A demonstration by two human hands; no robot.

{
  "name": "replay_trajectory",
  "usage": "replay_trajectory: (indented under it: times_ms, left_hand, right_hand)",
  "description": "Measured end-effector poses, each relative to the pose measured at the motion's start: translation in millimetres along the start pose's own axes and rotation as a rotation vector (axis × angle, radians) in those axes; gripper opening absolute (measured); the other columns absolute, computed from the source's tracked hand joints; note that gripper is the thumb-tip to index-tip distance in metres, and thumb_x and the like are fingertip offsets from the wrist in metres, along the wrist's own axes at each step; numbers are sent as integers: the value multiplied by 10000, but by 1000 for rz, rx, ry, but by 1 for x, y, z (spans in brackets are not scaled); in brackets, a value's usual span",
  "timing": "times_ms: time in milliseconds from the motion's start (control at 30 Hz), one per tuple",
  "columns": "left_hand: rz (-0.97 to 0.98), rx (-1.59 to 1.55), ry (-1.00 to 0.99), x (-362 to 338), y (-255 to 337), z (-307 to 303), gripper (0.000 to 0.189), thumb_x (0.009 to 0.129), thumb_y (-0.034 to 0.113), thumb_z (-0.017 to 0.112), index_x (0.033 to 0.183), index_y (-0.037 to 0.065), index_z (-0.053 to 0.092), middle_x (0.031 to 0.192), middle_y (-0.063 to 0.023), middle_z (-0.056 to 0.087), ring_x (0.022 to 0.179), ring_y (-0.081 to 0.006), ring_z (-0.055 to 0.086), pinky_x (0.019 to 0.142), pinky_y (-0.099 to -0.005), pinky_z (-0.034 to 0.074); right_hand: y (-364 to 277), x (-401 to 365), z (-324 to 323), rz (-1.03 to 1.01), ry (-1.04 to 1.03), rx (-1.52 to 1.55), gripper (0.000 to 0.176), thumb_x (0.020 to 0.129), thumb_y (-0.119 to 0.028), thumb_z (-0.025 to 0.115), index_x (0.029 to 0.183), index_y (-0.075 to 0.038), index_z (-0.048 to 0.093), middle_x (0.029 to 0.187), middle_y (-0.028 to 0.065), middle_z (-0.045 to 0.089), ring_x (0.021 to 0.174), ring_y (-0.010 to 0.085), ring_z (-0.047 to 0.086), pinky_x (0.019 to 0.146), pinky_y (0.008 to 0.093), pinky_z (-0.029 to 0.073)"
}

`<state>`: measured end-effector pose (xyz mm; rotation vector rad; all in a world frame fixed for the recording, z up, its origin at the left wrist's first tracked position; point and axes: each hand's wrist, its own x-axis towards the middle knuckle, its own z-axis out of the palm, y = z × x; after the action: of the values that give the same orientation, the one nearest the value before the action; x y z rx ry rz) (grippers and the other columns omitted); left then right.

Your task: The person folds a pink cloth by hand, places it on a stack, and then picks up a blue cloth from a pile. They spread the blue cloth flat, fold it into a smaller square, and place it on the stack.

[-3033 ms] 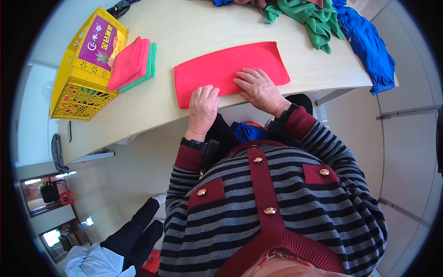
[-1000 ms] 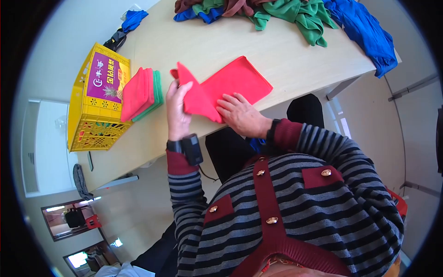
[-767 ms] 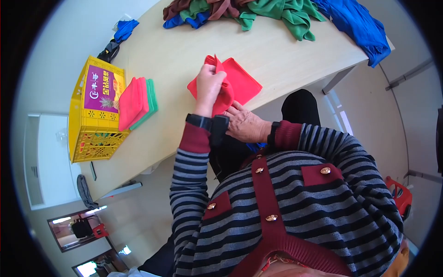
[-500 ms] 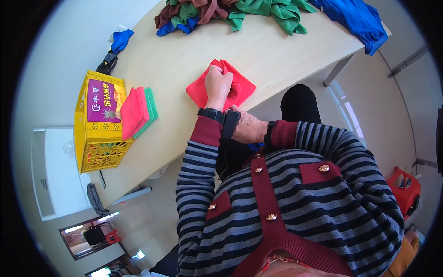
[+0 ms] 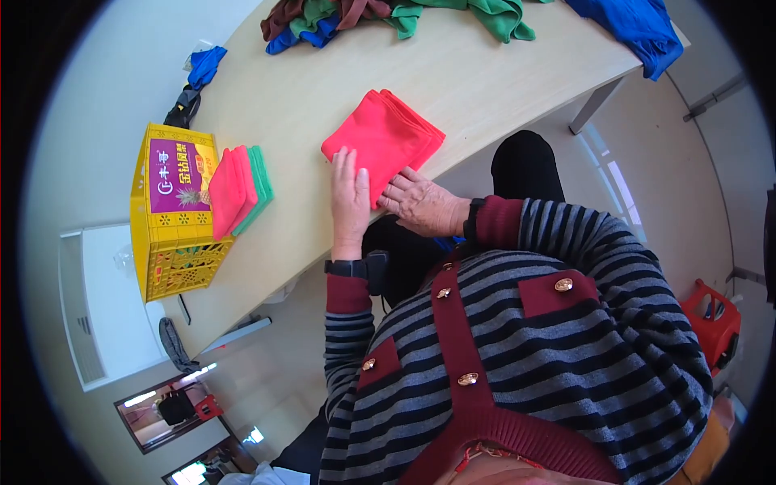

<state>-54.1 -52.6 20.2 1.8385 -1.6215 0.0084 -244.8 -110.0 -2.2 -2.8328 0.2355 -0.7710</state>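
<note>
- Red cloth [image 5: 388,133]: lies on the bench [image 5: 501,89], by its near edge, to the right of the crate [image 5: 182,263]. Three seconds ago it was a long, flat strip; now it is a compact, squarish fold, several layers showing along its far right side.
- One second ago its left end was raised off the bench; that part is now down and the upper face lies fairly smooth.
- Near corner of the cloth reaches the bench edge; whether it overhangs cannot be told.
- Left grip [image 5: 351,202]: half a second ago clenched over the middle of the cloth; now unclenched, fingers extended side by side, resting at the near left side of the cloth.
- Right grip [image 5: 426,208]: laid flat, fingers extended onto the near corner, as it was on the cloth's near side one second ago. Half a second ago the left wrist partly hid it; it is now in plain view.
- Red stack [image 5: 229,198] and green stack [image 5: 260,186]: unchanged, side by side just right of the crate, green on the right.
- Heap [image 5: 388,12] at the far side: less of it in view than one second ago.
- Blue cloth [image 5: 634,32]: far right, hanging over the bench end as before.
- Red stool [image 5: 715,327]: on the floor at right; outside the view three seconds ago.
</note>
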Motion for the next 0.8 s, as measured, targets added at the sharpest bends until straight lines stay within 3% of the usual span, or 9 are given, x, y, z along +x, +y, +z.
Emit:
replay_trajectory:
  times_ms: [100,133,233,300,367,400,467,600,800]
  left_hand:
    - [-39,4,-133,-8,-6,13,478,1063,266,487,1468,14,475,1595,-184,368,1512,-381,255,1230,-458,225]
    - [-36,-1,-134,-7,-7,13,478,1063,266,487,1468,14,475,1595,-184,368,1512,-381,255,1230,-458,225]
    - [-4,99,-191,-5,-11,16,554,1077,355,413,1525,29,400,1619,-164,331,1531,-364,216,1228,-479,191]
    - [17,193,-204,-8,-5,16,578,1071,372,427,1537,34,378,1627,-165,316,1535,-361,206,1227,-505,187]
    - [62,396,-236,-10,8,13,631,1059,406,454,1563,44,335,1643,-166,286,1544,-354,185,1225,-557,180]
    - [57,392,-234,-8,14,12,631,1059,406,454,1563,44,335,1643,-166,286,1544,-354,185,1225,-557,180]
    - [-41,418,-334,1,28,6,668,1045,412,481,1578,51,303,1655,-156,263,1549,-341,174,1220,-586,172]
    - [-86,404,-321,-4,21,12,676,1034,404,501,1579,55,306,1659,-145,259,1550,-329,179,1219,-593,173]
    - [-33,410,-265,-13,8,12,632,1040,371,493,1564,54,341,1654,-143,272,1542,-332,203,1219,-589,182]
  right_hand:
    - [0,3,-9,8,-141,-15,537,815,-283,734,1275,-42,600,1319,150,584,1299,308,507,1132,466,362]
    - [0,5,-15,13,-143,-18,537,815,-283,734,1275,-42,600,1319,150,584,1299,308,507,1132,466,362]
    - [4,18,-47,60,-515,260,498,876,-285,646,1308,-40,604,1320,166,602,1313,324,513,1121,470,373]
    - [5,35,-78,191,-524,357,495,895,-304,637,1313,-41,600,1315,168,607,1307,330,518,1108,470,383]
    - [8,55,-96,456,-523,553,493,933,-342,619,1324,-43,593,1305,173,618,1294,342,528,1081,469,403]
    - [13,61,-79,455,-530,550,493,933,-342,619,1324,-43,593,1305,173,618,1294,342,528,1081,469,403]
    - [26,70,-23,220,95,304,540,988,-427,542,1379,-54,565,1395,160,576,1354,339,482,1121,487,366]
    - [47,86,17,301,-37,-57,596,1032,-493,437,1438,-66,524,1475,148,518,1425,322,413,1164,506,308]
    - [82,80,20,360,-51,-220,610,1049,-500,382,1485,-86,486,1539,130,465,1473,298,355,1200,489,259]
